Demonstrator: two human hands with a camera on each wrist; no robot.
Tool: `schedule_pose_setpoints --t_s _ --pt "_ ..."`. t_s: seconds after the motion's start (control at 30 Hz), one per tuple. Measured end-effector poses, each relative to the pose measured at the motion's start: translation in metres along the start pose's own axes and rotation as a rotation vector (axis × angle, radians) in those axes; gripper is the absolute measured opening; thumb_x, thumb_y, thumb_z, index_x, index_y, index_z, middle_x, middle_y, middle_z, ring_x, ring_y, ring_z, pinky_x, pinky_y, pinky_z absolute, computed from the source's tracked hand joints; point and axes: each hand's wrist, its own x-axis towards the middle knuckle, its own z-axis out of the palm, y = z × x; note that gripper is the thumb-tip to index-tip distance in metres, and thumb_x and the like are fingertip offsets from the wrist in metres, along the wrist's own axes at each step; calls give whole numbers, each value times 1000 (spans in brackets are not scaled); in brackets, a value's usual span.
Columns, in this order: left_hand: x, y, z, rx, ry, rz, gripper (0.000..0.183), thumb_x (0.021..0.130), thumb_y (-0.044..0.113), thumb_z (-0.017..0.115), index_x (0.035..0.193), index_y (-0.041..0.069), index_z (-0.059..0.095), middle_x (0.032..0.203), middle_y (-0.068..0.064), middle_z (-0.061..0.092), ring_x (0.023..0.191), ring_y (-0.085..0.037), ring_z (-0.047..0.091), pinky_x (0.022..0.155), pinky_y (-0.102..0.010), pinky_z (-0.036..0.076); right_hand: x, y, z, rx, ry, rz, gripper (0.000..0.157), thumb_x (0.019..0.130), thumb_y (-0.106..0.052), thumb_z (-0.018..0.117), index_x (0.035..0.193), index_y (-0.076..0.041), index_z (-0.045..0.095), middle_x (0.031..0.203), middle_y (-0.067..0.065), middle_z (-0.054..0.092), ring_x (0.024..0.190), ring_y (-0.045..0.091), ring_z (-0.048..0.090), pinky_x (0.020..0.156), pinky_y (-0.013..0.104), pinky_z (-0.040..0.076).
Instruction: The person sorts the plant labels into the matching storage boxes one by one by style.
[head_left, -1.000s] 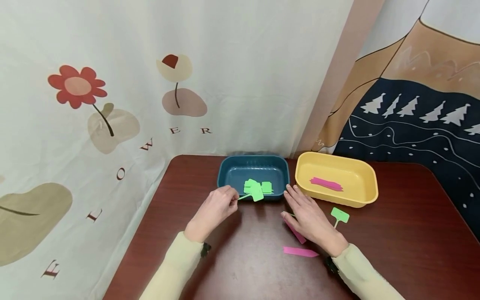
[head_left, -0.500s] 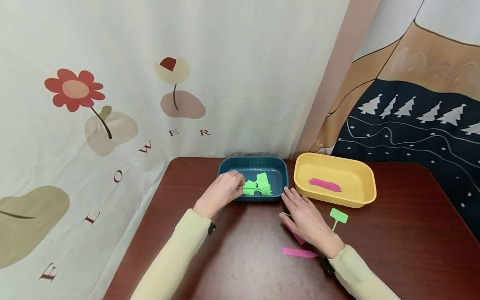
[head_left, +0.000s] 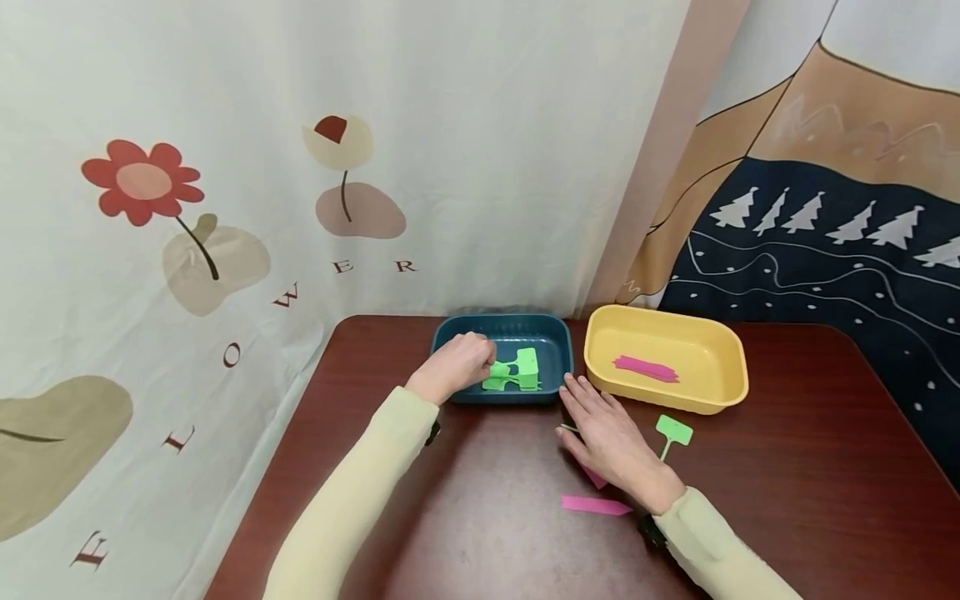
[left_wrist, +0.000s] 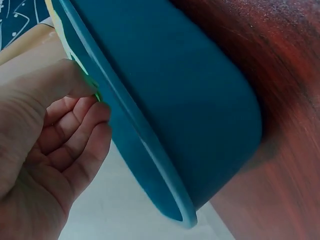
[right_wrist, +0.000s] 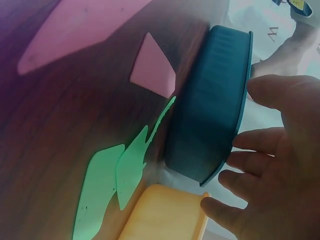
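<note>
My left hand (head_left: 456, 365) is over the left side of the blue tray (head_left: 510, 398). Between its thumb and forefinger it pinches a green plant label (left_wrist: 97, 93), of which the left wrist view shows only a thin sliver. Several green T-shaped labels (head_left: 527, 371) lie in that tray. My right hand (head_left: 613, 440) reaches out flat with fingers spread, fingertips near the corner where the two trays meet. Beneath it, partly covered, are a pink label (head_left: 595, 477) and green labels (right_wrist: 131, 172), which the right wrist view shows overlapping on the table.
Right of the blue tray stands a yellow tray (head_left: 716, 358) with several pink pointed labels (head_left: 647, 368) inside. On the brown table (head_left: 480, 533) lie another pink label (head_left: 596, 505) near the front and a green T-shaped label (head_left: 675, 430) beside my right hand. A printed curtain hangs behind.
My left hand has moved forward and slightly right, from the blue tray's front edge to over its inside, taking a green label along. The right hand has stayed nearly still.
</note>
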Motion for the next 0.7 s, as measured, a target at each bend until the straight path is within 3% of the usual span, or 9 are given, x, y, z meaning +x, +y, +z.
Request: schedule_pose_setpoints --t_s 0.17,0.33,0.5,0.7 --pt "9 -5 7 -58 -92 -50 49 86 -11 53 60 18 24 67 4 11 62 -13 11 57 -28 14 0 0 0 1 -2 3 65 99 -34 71 148 5 53 160 20 42 149 39 38 115 60 36" --pt "15 -7 17 -47 -178 -101 51 90 -9 53 58 18 24 66 4 10 61 -14 8 57 -29 14 0 0 1 -2 -3 4 66 99 -35 70 148 5 53 160 20 41 149 39 38 115 60 36" --pt "20 -5 21 -17 -214 -119 55 96 -5 58 57 17 26 64 4 10 58 -13 10 55 -27 16 -1 1 1 0 5 7 64 99 -34 71 148 4 53 160 20 42 149 39 38 114 60 37" --pt "20 -2 19 -8 -189 -134 55 98 -5 57 60 18 25 66 3 11 59 -14 13 55 -27 17 0 1 1 0 19 6 63 98 -35 71 146 4 55 159 20 44 148 40 39 115 60 36"
